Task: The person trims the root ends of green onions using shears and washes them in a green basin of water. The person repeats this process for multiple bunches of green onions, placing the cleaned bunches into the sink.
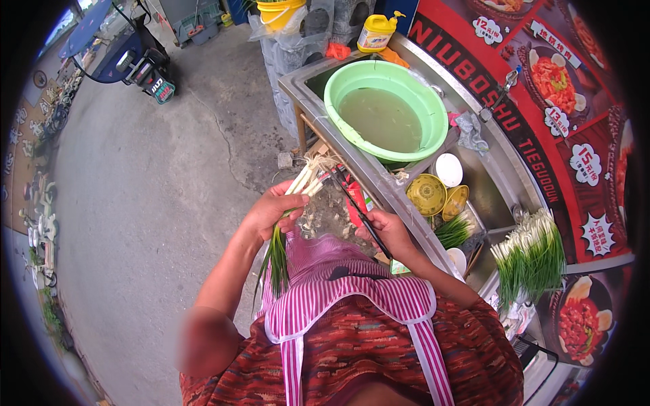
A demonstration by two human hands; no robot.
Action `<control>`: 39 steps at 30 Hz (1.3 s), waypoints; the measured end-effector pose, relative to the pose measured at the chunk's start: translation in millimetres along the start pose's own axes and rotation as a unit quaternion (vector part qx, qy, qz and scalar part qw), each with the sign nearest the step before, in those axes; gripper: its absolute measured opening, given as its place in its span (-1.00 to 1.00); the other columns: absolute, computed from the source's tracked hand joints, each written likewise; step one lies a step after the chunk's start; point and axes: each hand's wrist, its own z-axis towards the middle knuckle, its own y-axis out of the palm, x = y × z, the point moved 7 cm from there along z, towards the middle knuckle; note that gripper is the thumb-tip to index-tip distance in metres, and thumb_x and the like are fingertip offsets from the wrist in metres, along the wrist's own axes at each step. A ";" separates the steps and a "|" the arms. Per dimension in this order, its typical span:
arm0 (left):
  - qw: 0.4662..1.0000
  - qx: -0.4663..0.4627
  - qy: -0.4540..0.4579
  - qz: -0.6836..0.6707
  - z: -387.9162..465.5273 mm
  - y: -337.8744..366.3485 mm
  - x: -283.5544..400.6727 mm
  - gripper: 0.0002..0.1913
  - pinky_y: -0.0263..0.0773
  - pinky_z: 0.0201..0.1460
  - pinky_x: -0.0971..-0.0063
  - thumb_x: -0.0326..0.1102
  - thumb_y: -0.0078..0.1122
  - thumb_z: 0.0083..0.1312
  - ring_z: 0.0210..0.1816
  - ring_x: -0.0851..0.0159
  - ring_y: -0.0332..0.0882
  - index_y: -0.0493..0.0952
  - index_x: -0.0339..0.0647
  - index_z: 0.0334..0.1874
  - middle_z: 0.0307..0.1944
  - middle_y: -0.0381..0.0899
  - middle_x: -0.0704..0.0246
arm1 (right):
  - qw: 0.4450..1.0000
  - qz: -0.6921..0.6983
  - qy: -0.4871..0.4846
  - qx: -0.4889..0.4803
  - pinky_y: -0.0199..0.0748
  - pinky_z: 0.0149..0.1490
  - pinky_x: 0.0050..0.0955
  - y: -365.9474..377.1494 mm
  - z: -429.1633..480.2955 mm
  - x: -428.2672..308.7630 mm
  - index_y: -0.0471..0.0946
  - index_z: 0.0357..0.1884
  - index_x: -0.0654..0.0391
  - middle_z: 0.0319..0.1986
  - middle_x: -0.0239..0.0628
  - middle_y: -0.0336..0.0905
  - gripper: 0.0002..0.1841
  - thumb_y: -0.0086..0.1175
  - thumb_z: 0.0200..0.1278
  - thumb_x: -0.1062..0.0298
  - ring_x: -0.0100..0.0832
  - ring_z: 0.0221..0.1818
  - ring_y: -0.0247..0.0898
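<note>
My left hand [277, 208] grips a small bunch of scallions [299, 183], white root ends pointing away and up, green leaves hanging below the wrist. A long, narrow dark tool [361, 212], which looks like a knife seen edge-on, is held in my right hand [388, 231]. Its far tip reaches close to the scallion roots; whether they touch cannot be told. Both hands are above the lap, where a pink-striped apron [330, 254] lies. Beneath the bunch, pale trimmings [311, 223] are scattered over the ground beside a red bag [354, 203].
Along the right runs a steel sink [363, 178] carrying a green basin [436, 109] of murky water. Yellow bowls [425, 194], a white bowl [449, 170] and more scallions [454, 232] sit inside. A large scallion pile [530, 254] lies farther right. A yellow pump bottle [377, 33] stands behind.
</note>
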 end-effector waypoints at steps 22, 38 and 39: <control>0.987 0.007 -0.048 0.151 -7.9 -26.4 -22.8 -0.74 0.05 -0.77 0.74 -0.38 0.16 0.34 -0.74 0.62 0.17 0.51 -0.11 0.06 -0.61 0.37 0.55 | 0.972 -0.228 0.017 -0.051 0.36 -0.24 -0.51 18.7 5.1 0.5 0.48 -0.11 0.20 -0.43 -0.39 0.51 -0.53 0.38 0.10 0.09 -0.59 -0.38 0.38; 0.984 -0.035 -0.098 0.144 10.4 -45.3 -39.8 -0.73 0.17 -0.74 0.72 -0.36 0.22 0.33 -0.72 0.59 0.27 0.50 -0.20 0.04 -0.62 0.42 0.51 | 0.906 -0.420 0.037 0.041 0.44 -0.25 -0.13 -12.2 -8.6 19.0 0.54 -0.30 0.09 -0.44 -0.13 0.61 -0.34 0.20 -0.05 -0.41 -0.03 -0.33 0.57; 0.986 -0.038 -0.087 0.139 16.2 -44.9 -39.2 -0.75 0.22 -0.71 0.72 -0.37 0.22 0.32 -0.69 0.58 0.32 0.51 -0.23 0.02 -0.60 0.45 0.49 | 0.898 -0.435 0.050 0.042 0.44 -0.25 -0.13 -18.6 -12.0 18.3 0.54 -0.29 0.11 -0.42 -0.12 0.61 -0.33 0.21 -0.06 -0.40 -0.03 -0.32 0.57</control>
